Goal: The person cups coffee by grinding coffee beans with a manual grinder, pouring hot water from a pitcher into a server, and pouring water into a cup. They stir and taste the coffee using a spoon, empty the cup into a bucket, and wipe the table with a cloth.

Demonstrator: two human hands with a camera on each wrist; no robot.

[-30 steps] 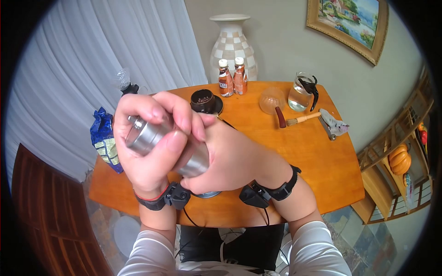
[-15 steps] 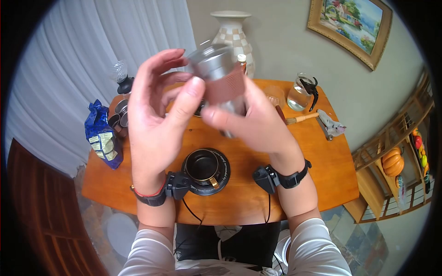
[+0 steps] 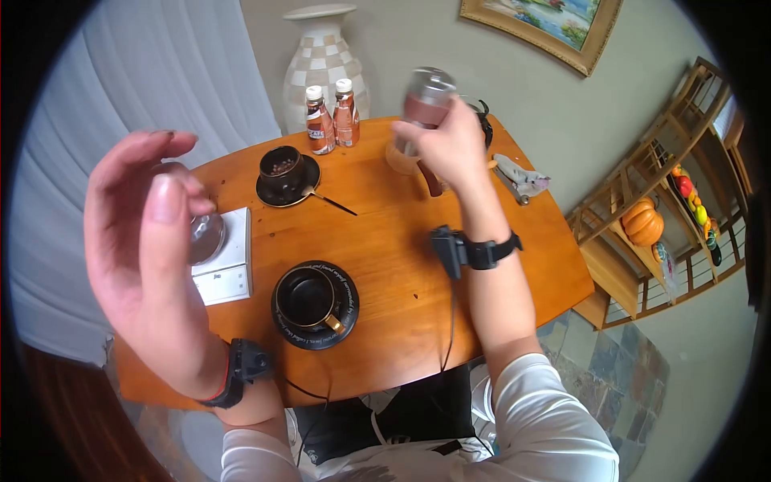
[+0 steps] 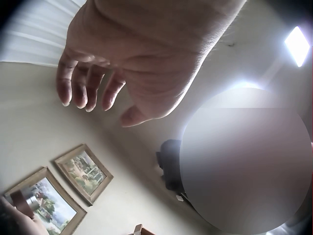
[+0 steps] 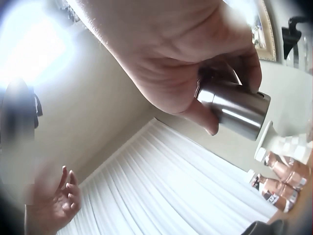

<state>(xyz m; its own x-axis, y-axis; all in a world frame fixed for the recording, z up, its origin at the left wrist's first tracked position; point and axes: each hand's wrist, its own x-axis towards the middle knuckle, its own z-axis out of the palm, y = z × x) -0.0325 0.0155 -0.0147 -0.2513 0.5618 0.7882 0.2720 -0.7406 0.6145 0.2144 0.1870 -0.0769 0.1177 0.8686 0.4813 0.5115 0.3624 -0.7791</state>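
My right hand (image 3: 455, 153) grips a hand coffee grinder (image 3: 428, 96), a steel cylinder with a brown band, raised over the far right of the table. In the right wrist view its bare steel part (image 5: 239, 107) sticks out beyond thumb and fingers. My left hand (image 3: 132, 265) is up at the left, its fingers loosely bent with nothing in them. Partly behind those fingers, a round glass vessel (image 3: 207, 241) stands on a white scale (image 3: 234, 265). Between the hands, nearer me, a black cup (image 3: 305, 297) sits on a black saucer (image 3: 352, 307).
Farther back, a dark cup (image 3: 281, 181) of coffee beans stands on a saucer with a spoon (image 3: 331, 202) beside it. Two brown bottles (image 3: 319, 132) are by the vase (image 3: 325, 64). A grey cloth (image 3: 520, 174) lies near the right edge.
My hands have drawn apart. The right one has carried the grinder to the right, while the left has come away to the left. The head view has turned too, bringing the scale into sight.
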